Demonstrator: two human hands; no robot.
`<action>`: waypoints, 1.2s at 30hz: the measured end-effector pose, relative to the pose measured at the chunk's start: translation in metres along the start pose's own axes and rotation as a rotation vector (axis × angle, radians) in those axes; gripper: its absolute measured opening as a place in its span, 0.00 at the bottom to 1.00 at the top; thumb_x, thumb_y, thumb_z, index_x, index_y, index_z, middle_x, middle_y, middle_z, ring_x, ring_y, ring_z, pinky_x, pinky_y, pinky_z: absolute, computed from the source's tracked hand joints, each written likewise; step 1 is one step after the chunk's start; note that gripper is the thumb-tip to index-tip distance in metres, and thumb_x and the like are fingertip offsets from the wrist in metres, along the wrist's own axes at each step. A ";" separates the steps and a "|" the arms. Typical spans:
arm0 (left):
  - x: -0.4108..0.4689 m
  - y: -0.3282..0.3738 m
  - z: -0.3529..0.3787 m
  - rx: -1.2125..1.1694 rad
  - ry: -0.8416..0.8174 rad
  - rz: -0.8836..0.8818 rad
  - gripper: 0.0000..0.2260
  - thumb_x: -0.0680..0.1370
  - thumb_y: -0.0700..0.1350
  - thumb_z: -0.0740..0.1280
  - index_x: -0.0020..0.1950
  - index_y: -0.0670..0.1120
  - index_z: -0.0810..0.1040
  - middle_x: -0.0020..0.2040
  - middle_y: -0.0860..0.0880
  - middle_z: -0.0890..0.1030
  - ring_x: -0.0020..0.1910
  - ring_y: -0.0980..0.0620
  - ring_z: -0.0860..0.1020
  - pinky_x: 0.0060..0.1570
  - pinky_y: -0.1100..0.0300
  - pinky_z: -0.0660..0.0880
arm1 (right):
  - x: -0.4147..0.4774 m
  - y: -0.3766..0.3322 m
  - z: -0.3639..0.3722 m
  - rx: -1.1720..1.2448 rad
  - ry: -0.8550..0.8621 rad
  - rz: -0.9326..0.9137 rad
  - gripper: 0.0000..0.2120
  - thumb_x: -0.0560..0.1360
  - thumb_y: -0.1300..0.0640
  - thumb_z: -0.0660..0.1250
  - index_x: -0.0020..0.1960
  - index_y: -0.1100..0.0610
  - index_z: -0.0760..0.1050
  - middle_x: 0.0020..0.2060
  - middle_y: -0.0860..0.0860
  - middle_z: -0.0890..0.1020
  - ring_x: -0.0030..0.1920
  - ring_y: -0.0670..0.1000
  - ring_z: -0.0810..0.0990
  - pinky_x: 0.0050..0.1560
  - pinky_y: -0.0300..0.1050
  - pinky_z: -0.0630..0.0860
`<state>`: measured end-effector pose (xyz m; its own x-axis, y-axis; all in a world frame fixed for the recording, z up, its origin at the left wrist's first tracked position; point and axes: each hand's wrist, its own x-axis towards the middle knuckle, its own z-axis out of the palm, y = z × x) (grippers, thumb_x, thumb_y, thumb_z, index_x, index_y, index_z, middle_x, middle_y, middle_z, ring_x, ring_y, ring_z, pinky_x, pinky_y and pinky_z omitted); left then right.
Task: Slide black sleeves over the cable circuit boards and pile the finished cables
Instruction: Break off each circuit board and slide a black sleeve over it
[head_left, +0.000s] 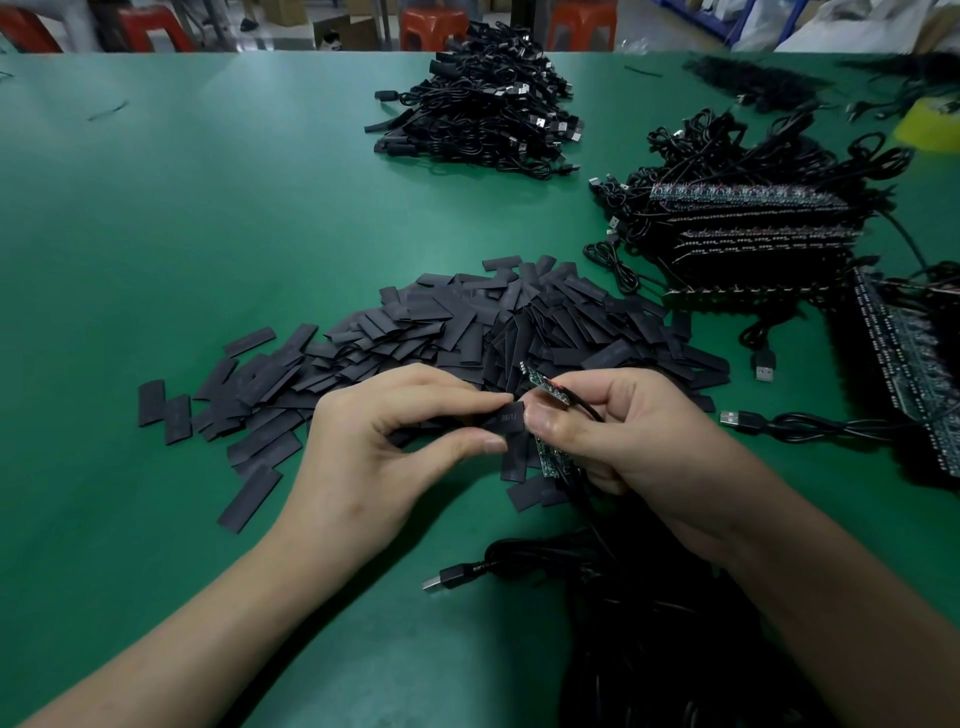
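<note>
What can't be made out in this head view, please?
Head view: whether the black sleeve in the left hand touches the circuit board; the thumb of the right hand covers the gap.
Head view: the yellow roll, cut off by the right edge.
Head view: the cable bundle below the hands, too dark to count.

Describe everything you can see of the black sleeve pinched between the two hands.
The black sleeve is a small flat rectangle, matte and plastic-looking, with faint pale lettering. The left hand pinches it between thumb and forefinger; the thumb of the right hand touches its right end. It hangs above the green table, just below the bare circuit board that the right hand grips, not yet over it.
</note>
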<state>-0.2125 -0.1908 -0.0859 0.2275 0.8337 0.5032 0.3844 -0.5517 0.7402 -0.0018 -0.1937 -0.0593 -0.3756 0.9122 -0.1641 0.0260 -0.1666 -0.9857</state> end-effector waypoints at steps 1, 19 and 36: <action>0.000 0.000 0.000 -0.005 -0.001 -0.002 0.11 0.71 0.48 0.77 0.53 0.50 0.87 0.48 0.55 0.85 0.48 0.54 0.84 0.51 0.62 0.78 | 0.000 0.000 0.000 -0.001 0.004 0.004 0.06 0.71 0.49 0.72 0.44 0.50 0.86 0.25 0.42 0.72 0.25 0.41 0.61 0.26 0.35 0.53; -0.002 0.004 0.000 0.016 -0.002 0.015 0.12 0.72 0.49 0.77 0.54 0.50 0.87 0.47 0.54 0.85 0.48 0.52 0.84 0.49 0.60 0.78 | 0.001 0.000 0.000 0.013 0.008 -0.007 0.05 0.67 0.48 0.74 0.41 0.48 0.86 0.26 0.43 0.70 0.26 0.43 0.59 0.28 0.43 0.51; -0.003 0.011 -0.002 0.220 -0.002 0.100 0.10 0.74 0.51 0.75 0.53 0.49 0.87 0.47 0.54 0.83 0.47 0.58 0.81 0.48 0.65 0.75 | 0.005 0.011 -0.001 -0.170 0.053 -0.077 0.06 0.73 0.54 0.73 0.46 0.55 0.84 0.35 0.49 0.80 0.37 0.44 0.75 0.41 0.37 0.71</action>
<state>-0.2110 -0.1998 -0.0783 0.2758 0.7751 0.5685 0.5457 -0.6131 0.5712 -0.0027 -0.1907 -0.0706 -0.3329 0.9391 -0.0850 0.1570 -0.0337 -0.9870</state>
